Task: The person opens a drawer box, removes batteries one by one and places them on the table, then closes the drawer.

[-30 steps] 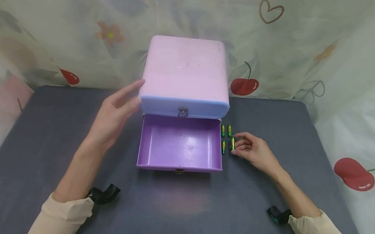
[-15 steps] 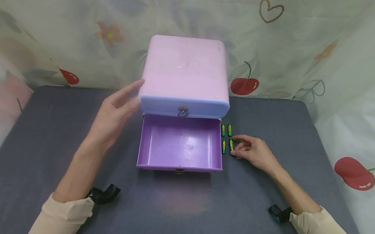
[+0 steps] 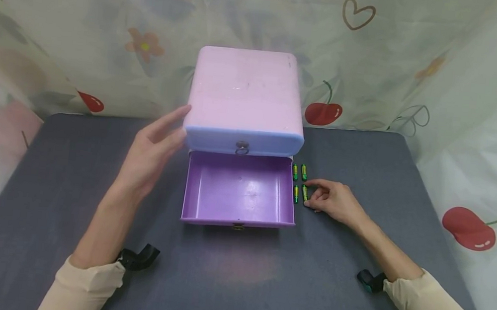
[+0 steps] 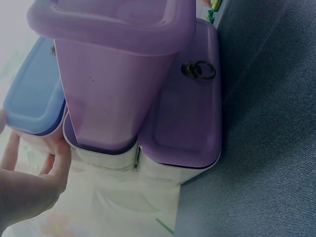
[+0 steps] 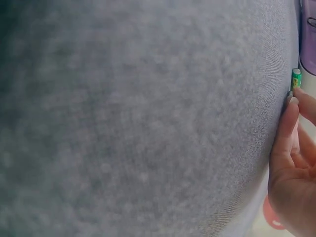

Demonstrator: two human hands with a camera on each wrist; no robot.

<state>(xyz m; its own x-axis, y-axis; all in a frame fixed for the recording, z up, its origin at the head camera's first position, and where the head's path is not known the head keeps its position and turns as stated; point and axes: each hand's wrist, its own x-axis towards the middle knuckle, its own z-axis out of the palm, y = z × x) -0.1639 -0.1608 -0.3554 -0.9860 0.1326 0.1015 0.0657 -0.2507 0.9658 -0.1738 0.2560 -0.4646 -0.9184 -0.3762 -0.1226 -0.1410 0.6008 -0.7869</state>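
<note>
A small drawer cabinet [image 3: 246,90] with a pink top stands at the back middle of the table. Its middle purple drawer [image 3: 240,189] is pulled out, and nothing lies inside. My left hand [image 3: 147,157] rests with extended fingers against the cabinet's left side; the left wrist view has its fingers beside the blue top drawer [image 4: 37,89]. Between thumb and index finger my right hand [image 3: 336,201] pinches a green battery [image 3: 304,193], right of the drawer. Beside it several more green batteries [image 3: 303,172] lie in two short rows. In the right wrist view fingers cover part of the batteries.
Below the pulled-out drawer, a lower purple drawer [image 4: 182,113] with a ring pull is closed. Dark grey cloth covers the table [image 3: 236,283]. A patterned curtain [image 3: 253,11] hangs behind and along both sides. Black straps with camera mounts [image 3: 137,258] sit on the wrists.
My right hand has shifted slightly left and lowered the battery in line with the others, tilting it a little. The left hand and the cabinet have stayed put.
</note>
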